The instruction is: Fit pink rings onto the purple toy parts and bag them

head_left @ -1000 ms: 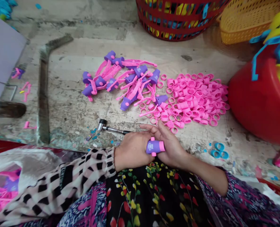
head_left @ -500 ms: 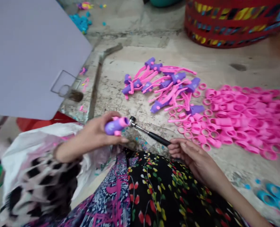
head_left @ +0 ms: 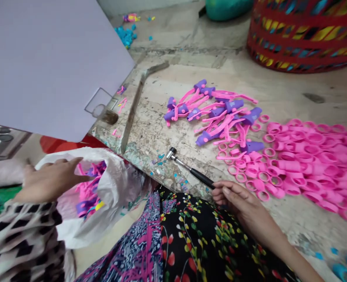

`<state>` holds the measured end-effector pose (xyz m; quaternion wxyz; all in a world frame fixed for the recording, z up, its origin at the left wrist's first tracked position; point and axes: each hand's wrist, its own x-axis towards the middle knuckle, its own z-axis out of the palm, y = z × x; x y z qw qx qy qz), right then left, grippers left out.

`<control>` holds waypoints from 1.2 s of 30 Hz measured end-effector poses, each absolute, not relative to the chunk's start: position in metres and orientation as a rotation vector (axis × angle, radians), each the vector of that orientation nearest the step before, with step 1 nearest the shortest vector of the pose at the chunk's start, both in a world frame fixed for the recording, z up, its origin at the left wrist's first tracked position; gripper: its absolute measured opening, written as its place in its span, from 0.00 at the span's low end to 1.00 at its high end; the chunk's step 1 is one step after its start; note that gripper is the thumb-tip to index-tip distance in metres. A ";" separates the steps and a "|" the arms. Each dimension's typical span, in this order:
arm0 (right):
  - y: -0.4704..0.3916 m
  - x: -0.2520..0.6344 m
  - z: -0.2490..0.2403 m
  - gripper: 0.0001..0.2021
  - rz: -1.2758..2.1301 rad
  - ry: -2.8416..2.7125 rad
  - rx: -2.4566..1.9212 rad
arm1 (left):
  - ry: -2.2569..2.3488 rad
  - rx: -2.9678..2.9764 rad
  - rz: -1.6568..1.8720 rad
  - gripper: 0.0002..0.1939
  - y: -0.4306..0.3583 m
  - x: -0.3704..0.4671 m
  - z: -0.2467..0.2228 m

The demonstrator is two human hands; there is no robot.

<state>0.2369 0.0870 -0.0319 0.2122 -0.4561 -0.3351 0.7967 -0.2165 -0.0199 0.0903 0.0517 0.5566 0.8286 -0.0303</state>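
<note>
My left hand (head_left: 51, 178) hangs over a white sack (head_left: 111, 196), fingers and thumb spread apart with nothing between them. Inside the sack lie purple and pink plastic pieces (head_left: 89, 184), with a bit of yellow among them. At the table's near edge, my right hand (head_left: 238, 197) is closed around the black handle of a small hammer (head_left: 201, 177), whose metal head rests on the table. Beyond the hammer is a heap of purple cups with pink arms (head_left: 220, 113). To its right spreads a big pile of pink rings (head_left: 314, 160).
A red basket (head_left: 296, 58) full of coloured pieces stands at the back right, near a teal object (head_left: 227, 8). A pale lilac board (head_left: 50, 62) covers the upper left, a small glass (head_left: 107, 114) beside it. Bent metal strip (head_left: 133, 107) lies on the table.
My left hand has moved left from the hammer head to above the sack and no longer holds the purple-and-pink piece. My right hand keeps the hammer. The view has shifted slightly.
</note>
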 end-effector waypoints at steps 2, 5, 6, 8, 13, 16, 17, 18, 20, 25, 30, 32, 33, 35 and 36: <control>0.086 0.236 -0.030 0.15 2.207 -0.926 -1.253 | 2.652 1.579 -0.642 0.34 0.012 -0.188 0.095; 0.084 0.234 -0.026 0.15 2.190 -0.926 -1.233 | 2.414 1.889 -0.407 0.29 0.064 -0.130 0.091; 0.083 0.233 -0.025 0.15 2.181 -0.930 -1.227 | 2.248 1.976 -0.272 0.27 0.080 -0.110 0.085; 0.080 0.234 -0.023 0.14 2.161 -0.929 -1.223 | 1.913 2.090 -0.068 0.24 0.109 -0.076 0.069; 0.074 0.238 -0.023 0.15 2.115 -0.859 -1.225 | 1.719 2.253 0.117 0.22 0.156 -0.014 0.021; 0.074 0.239 -0.024 0.15 2.100 -0.825 -1.224 | 1.783 2.233 0.160 0.23 0.171 0.011 0.002; 0.074 0.239 -0.025 0.15 2.099 -0.822 -1.218 | 1.792 2.227 0.170 0.23 0.175 0.016 -0.003; 0.075 0.239 -0.025 0.14 2.100 -0.823 -1.212 | 1.797 2.221 0.180 0.22 0.178 0.019 -0.007; 0.077 0.238 -0.025 0.14 2.104 -0.832 -1.202 | 1.794 2.213 0.207 0.20 0.182 0.021 -0.010; 0.081 0.237 -0.025 0.16 2.111 -0.833 -1.200 | 1.801 2.170 0.384 0.19 0.182 0.004 0.004; 0.083 0.237 -0.026 0.16 2.096 -0.859 -1.213 | 1.778 2.151 0.608 0.19 0.166 -0.011 0.042; 0.083 0.237 -0.025 0.15 2.050 -0.891 -1.219 | 1.740 2.220 0.633 0.19 0.157 -0.011 0.055; 0.083 0.238 -0.024 0.14 2.009 -0.911 -1.226 | 1.717 2.258 0.642 0.19 0.153 -0.010 0.060; 0.081 0.241 -0.020 0.12 1.860 -0.980 -1.258 | 1.649 2.323 0.643 0.21 0.145 -0.007 0.066; 0.080 0.243 -0.018 0.11 1.734 -1.047 -1.278 | 1.602 2.347 0.643 0.22 0.142 -0.005 0.067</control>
